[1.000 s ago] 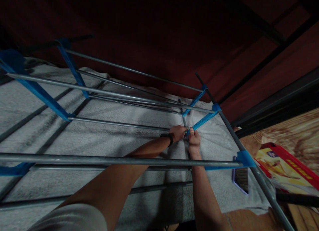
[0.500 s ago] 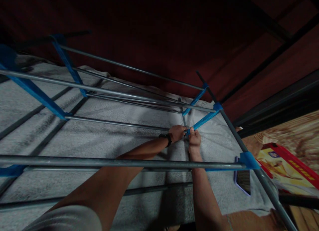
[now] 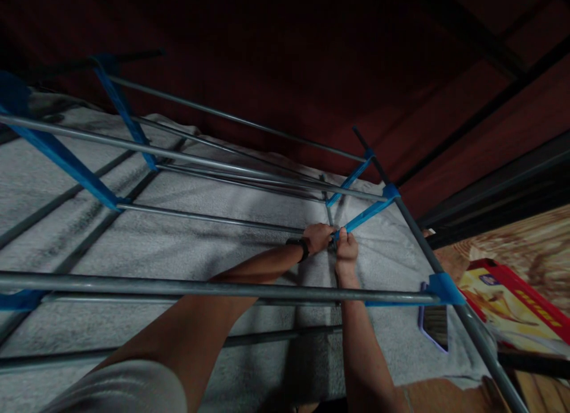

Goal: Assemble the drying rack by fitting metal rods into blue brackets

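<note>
- Left hand [image 3: 318,239]: fingers curled inward at the far joint; a thin grey tube [image 3: 214,218] runs up to it, though whether the fingers grip this tube or merely press against it cannot be told. A black band [image 3: 305,249] circles the wrist.
- Right hand [image 3: 347,249]: nearly closed, thumb uppermost, pinching the lower end of a blue connector [image 3: 369,215] just beside the left hand.
- Blue connector: lies toward the right end of the frame, sloping from the right side tube [image 3: 416,232] down to the fingers.
- Second connector [image 3: 351,181], also blue: set beyond the first and likewise slanting down from the side tube.
- Left end of the frame: two further blue pieces, the nearer [image 3: 71,163] and the farther [image 3: 122,113], joined to long grey tubes.
- Front tube [image 3: 133,283]: crosses above both forearms and meets a blue corner piece [image 3: 445,289] at the right.
- Grey cloth [image 3: 383,252]: spread beneath the frame, wrinkled near the hands.
- Phone [image 3: 435,325] with a purple edge: lies on the cloth, near the corner piece.
- Red and yellow box [image 3: 503,294]: outside the frame at right, beside a wood-grain surface [image 3: 534,235].
- Dark red backdrop [image 3: 267,56]: fills the upper part of the view, dimly lit.
</note>
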A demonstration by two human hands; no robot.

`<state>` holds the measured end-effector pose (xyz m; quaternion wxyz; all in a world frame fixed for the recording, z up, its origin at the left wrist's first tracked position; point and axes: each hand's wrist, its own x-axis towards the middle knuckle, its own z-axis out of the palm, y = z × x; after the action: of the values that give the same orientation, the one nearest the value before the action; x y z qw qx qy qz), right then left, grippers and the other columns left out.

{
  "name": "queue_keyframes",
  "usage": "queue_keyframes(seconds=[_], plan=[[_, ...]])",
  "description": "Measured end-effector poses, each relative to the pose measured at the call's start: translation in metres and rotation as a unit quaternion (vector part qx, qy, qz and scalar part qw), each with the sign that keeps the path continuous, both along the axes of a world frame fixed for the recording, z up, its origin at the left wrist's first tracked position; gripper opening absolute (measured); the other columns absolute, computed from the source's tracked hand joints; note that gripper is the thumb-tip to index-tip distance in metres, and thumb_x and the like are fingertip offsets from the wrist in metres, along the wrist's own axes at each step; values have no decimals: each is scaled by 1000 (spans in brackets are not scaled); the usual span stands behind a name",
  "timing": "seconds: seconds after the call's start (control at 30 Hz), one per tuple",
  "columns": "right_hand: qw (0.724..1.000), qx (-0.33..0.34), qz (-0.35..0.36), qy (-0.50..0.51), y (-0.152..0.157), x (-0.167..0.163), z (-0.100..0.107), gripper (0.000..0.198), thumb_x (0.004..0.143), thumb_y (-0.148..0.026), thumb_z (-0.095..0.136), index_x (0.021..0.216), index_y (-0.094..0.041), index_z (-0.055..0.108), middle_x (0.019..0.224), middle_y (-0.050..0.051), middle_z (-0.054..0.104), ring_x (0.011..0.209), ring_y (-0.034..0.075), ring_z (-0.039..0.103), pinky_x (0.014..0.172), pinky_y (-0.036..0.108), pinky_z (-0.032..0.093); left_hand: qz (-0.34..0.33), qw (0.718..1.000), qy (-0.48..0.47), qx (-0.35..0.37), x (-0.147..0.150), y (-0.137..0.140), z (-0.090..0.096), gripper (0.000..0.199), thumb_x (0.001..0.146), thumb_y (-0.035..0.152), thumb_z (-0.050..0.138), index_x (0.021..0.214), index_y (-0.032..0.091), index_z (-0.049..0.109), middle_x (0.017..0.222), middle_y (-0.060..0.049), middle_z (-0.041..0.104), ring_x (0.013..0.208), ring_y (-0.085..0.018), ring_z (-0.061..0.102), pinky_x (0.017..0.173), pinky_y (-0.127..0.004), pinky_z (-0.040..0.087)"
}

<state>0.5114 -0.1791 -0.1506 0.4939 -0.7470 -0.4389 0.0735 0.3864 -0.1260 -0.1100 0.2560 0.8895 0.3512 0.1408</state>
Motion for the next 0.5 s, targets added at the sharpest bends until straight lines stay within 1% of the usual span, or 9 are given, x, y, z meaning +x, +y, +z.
queue_keyframes(seconds=[0.07, 0.17, 0.3, 0.4, 0.5], plan=[[1000, 4, -14, 0, 0, -1, 0, 54, 90, -72, 34, 71, -23, 50, 64, 3, 56, 65, 19, 49, 62, 32, 38, 4, 1000, 1, 1, 0, -1, 0, 29, 93, 24, 51, 117, 22, 69, 112, -7, 74, 109, -24, 67, 88, -30, 51], [1000, 13, -14, -12, -1, -4, 2, 51, 91, -69, 35, 73, -23, 51, 68, 4, 58, 66, 20, 49, 64, 33, 38, 11, 1000, 10, 1, 1, -2, 2, 30, 93, 24, 50, 117, 23, 68, 113, -7, 73, 109, -24, 67, 89, -30, 51], [999, 12, -27, -34, -2, -9, 4, 49, 92, -67, 33, 71, -25, 47, 67, 5, 57, 66, 20, 48, 63, 32, 35, 20, 1000, 18, -12, 2, -5, 7, 29, 94, 23, 47, 115, 24, 68, 110, -6, 74, 106, -23, 67, 88, -30, 51], [999, 7, -34, -37, -3, -13, 5, 48, 92, -66, 31, 73, -25, 47, 69, 5, 58, 66, 21, 48, 64, 33, 35, 23, 999, 14, -21, 2, -6, 8, 26, 96, 27, 46, 111, 23, 67, 107, -6, 74, 102, -22, 68, 86, -30, 51], [998, -1, -45, -47, -4, -15, 7, 45, 92, -64, 30, 75, -25, 47, 72, 7, 59, 68, 22, 50, 64, 33, 35, 27, 999, 8, -33, 3, -7, 6, 27, 98, 32, 45, 108, 21, 67, 102, -7, 73, 96, -22, 67, 84, -29, 51]])
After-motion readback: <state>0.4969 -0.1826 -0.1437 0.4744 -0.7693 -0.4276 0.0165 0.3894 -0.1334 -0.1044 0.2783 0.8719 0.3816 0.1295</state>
